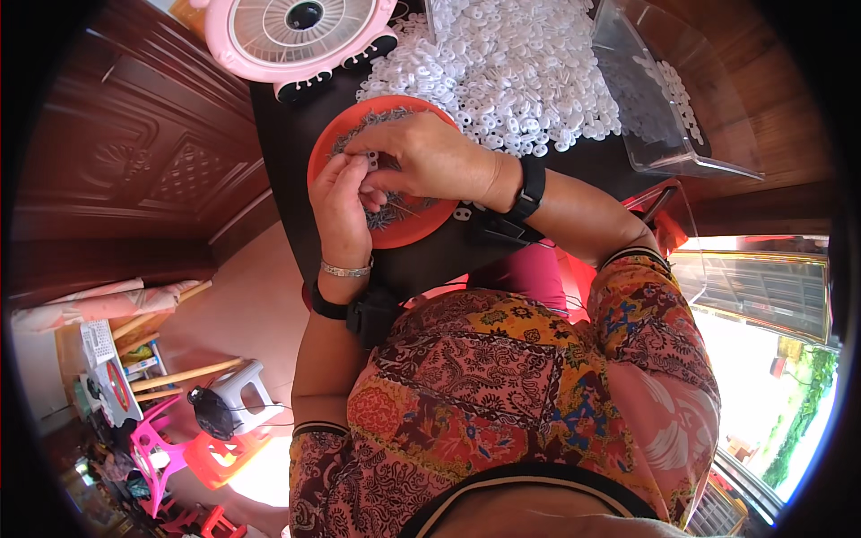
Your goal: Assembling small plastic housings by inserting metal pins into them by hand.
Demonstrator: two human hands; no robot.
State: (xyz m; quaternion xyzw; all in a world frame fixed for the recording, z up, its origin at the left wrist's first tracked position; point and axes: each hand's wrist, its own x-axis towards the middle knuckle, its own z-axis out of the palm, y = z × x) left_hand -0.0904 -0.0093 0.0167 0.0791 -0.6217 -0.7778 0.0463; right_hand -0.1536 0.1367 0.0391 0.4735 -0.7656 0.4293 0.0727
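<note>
Right, both your hands sit over the orange dish (405,235), close together. Left hand (343,208) is curled narrow, fingertips pinching a small white plastic piece (370,160) at the dish's middle. Right hand (429,157) arches over it, fingers closed down onto the same piece; whether it also pinches a pin I can't tell.

Handling, my read: the piece is light, stiff, smooth, so it'll slip or flick away if squeezed off-centre. Pinch it by the flat sides, holes left free. The thin metal pins (395,212) in the dish look light, springy and sharp-ended; take them mid-shaft.

Spare stock: one white piece (463,213) lies on the dark desk (287,134) just beside the dish rim, and a big loose heap of white pieces (520,67) sits beyond the dish.

Containers: clear plastic box (668,108) right of the heap, tipped, a few pieces inside. Pink round fan (300,31) at the desk's far-left edge. No labels readable on any of them. Lower left, on the floor, a small white printed card (97,341), too small to make out.
</note>
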